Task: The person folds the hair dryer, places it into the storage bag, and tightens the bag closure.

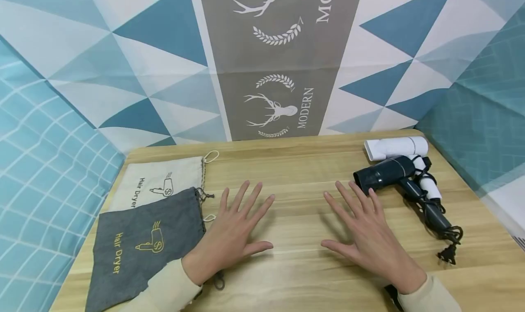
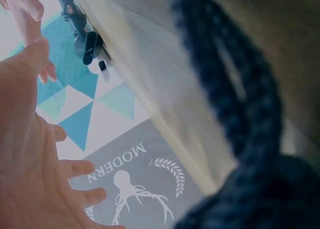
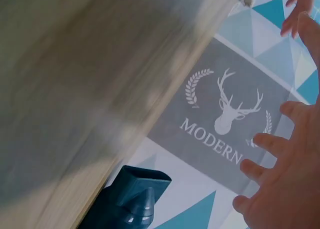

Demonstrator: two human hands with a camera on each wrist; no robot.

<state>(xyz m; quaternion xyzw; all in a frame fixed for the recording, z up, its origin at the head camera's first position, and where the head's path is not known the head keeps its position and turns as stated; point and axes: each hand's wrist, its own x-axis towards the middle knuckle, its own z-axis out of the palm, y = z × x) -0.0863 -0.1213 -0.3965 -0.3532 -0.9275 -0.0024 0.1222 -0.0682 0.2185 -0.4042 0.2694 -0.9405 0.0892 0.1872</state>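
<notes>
Both hands are held over the wooden table with fingers spread and nothing in them. My left hand (image 1: 234,232) is beside a dark grey drawstring bag (image 1: 123,280) printed "Hair Dryer" in gold. Partly under that bag lies a cream drawstring bag (image 1: 139,175) with the same words in black. A blurred dark cord (image 2: 250,94) looms close in the left wrist view. My right hand (image 1: 367,234) is nearest a black hair dryer (image 1: 381,173), its cord wound about the handle. Behind it lies a white hair dryer (image 1: 395,148), partly hidden by the black one.
The wooden table (image 1: 283,166) ends at a back wall (image 1: 283,56) covered with patterned cloth. Blue cloth (image 1: 41,166) stands along the left side, and teal cloth (image 1: 492,106) along the right. A black plug (image 1: 448,255) lies near the right edge.
</notes>
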